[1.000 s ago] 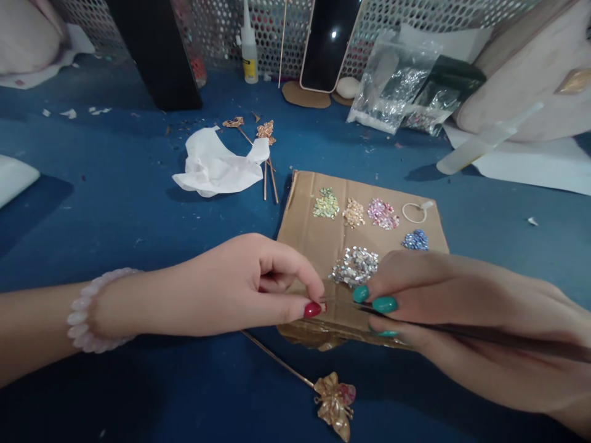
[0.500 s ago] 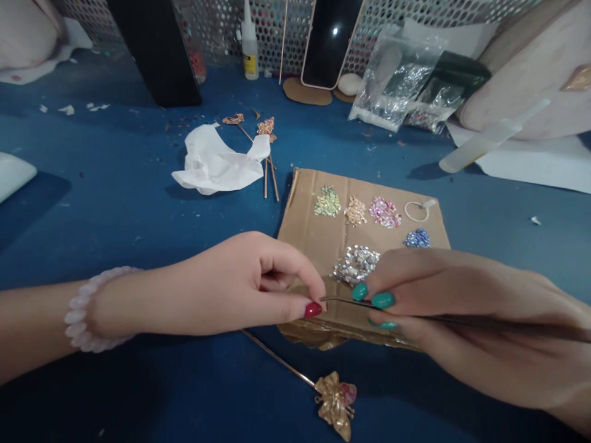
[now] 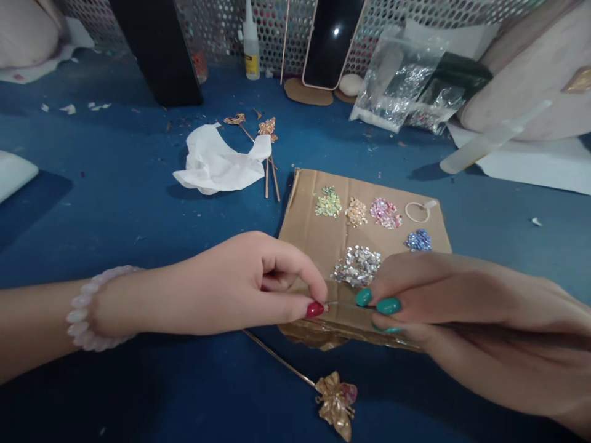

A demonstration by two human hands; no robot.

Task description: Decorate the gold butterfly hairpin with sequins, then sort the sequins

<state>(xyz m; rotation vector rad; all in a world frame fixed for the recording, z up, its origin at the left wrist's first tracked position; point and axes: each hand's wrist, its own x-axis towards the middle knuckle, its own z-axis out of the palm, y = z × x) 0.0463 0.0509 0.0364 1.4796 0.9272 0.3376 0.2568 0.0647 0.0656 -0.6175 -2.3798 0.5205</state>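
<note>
My left hand [image 3: 258,286] comes in from the left, thumb and forefinger pinched together above the cardboard's near edge. Whatever it pinches is hidden or too small to make out. My right hand [image 3: 462,326] grips slim metal tweezers [image 3: 344,304], whose bent tip meets my left fingertips. Beneath both hands lies a piece of cardboard [image 3: 314,234], bearing small piles of gems: silver [image 3: 357,266], green [image 3: 329,203], peach [image 3: 356,211], pink [image 3: 385,212] and blue [image 3: 418,240]. Closer to me, a gold butterfly hairpin [image 3: 335,403] with one pink wing rests on the blue table.
A crumpled white tissue [image 3: 217,163] lies beside gold hairpins [image 3: 268,132]. Along the back stand a glue bottle [image 3: 250,52], a phone [image 3: 330,43] and clear plastic bags [image 3: 392,80]. A translucent tube [image 3: 489,141] leans at the right, and a white ring [image 3: 417,212] lies on the cardboard.
My right hand has shifted very slightly right and down, with the tweezers tip still at my left fingertips. The left hand keeps its pinch almost in place.
</note>
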